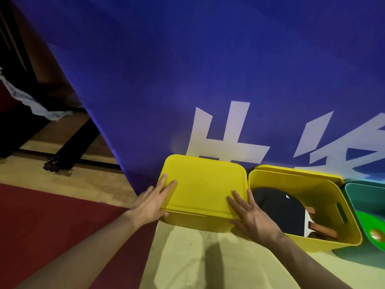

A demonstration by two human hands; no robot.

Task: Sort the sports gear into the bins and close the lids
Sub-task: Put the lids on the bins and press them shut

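I count three bins on the floor against the blue banner (208,80). My left hand (153,202) and right hand (253,217) lie flat, fingers spread, on the lid (203,188) of one yellow bin (198,223). A second yellow bin (325,188) stands open holding table tennis paddles (279,211); one green bin (362,192) sits beside it.

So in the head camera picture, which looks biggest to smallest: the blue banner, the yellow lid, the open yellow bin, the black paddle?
1. blue banner, by far.
2. and 3. yellow lid and open yellow bin: look about alike, too close to rank.
4. black paddle, smallest, partly hidden inside the bin.
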